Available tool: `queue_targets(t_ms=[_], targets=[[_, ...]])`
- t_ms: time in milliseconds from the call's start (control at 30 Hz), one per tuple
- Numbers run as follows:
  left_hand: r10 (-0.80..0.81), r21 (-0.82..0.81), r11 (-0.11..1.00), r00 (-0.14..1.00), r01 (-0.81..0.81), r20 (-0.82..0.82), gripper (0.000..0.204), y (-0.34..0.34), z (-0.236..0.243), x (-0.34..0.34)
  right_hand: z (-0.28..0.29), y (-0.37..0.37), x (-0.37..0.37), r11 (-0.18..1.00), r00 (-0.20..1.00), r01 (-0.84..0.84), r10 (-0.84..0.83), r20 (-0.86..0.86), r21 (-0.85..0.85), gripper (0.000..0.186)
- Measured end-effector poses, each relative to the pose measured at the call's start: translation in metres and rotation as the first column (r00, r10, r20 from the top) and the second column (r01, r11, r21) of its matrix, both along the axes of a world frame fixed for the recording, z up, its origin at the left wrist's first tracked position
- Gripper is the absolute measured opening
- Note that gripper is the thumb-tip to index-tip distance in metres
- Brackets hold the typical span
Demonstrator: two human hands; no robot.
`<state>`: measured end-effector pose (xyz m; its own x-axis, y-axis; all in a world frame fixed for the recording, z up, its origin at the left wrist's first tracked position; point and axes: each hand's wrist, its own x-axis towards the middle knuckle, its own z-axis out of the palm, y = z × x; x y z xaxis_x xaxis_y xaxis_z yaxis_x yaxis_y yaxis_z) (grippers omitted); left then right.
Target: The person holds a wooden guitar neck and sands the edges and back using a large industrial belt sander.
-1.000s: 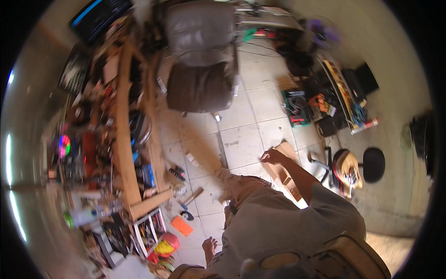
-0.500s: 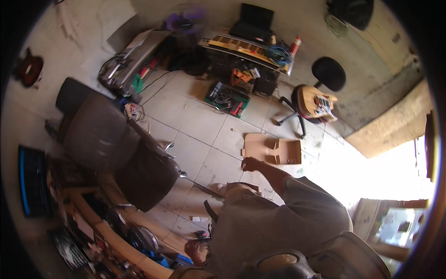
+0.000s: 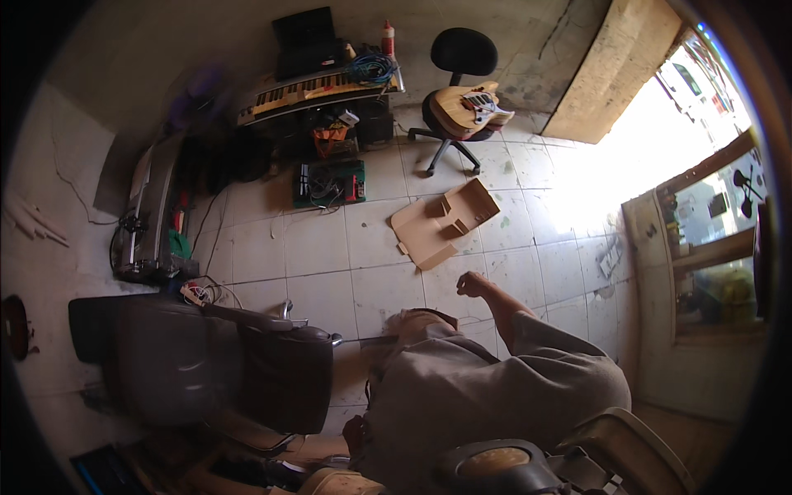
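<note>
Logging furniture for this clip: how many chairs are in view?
2: a dark padded armchair at lower left, and a black swivel chair bearing a guitar, beyond the open cardboard box. Others may be hidden.

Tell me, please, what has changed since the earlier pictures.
The view has swung right, putting the brown chair at lower left and bringing in the bright doorway. The right hand shows no new hold; the left hand is unclear. The cardboard box still lies open on the floor.
</note>
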<state>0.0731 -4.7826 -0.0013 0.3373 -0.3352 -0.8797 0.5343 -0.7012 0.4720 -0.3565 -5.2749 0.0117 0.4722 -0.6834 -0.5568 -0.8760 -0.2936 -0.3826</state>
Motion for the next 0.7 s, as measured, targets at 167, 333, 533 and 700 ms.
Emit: queue_targets(t_ms=[167,333,533,700], targets=[[-0.059,-0.008,0.998,0.998,0.059,0.020,0.033,0.009,-0.003,0.080,0.005,0.069,-0.008,0.873,0.939,0.341,-0.298,-0.172,0.349,0.024],[-0.080,-0.118,0.988,0.982,0.100,0.169,0.041,-0.002,-0.020,0.106,-0.015,0.044,-0.060,0.754,0.843,-0.498,0.536,-0.038,-0.428,0.008],[0.086,0.164,0.979,0.975,-0.120,0.203,0.041,-0.078,0.028,0.044,0.008,-0.087,-0.122,0.845,0.899,-0.409,0.308,-0.313,-0.344,0.011],[-0.057,0.174,0.985,0.972,0.017,0.227,0.033,-0.103,0.036,-0.088,0.039,-0.253,-0.187,0.901,0.923,0.361,-0.382,-0.046,-0.239,0.019]])
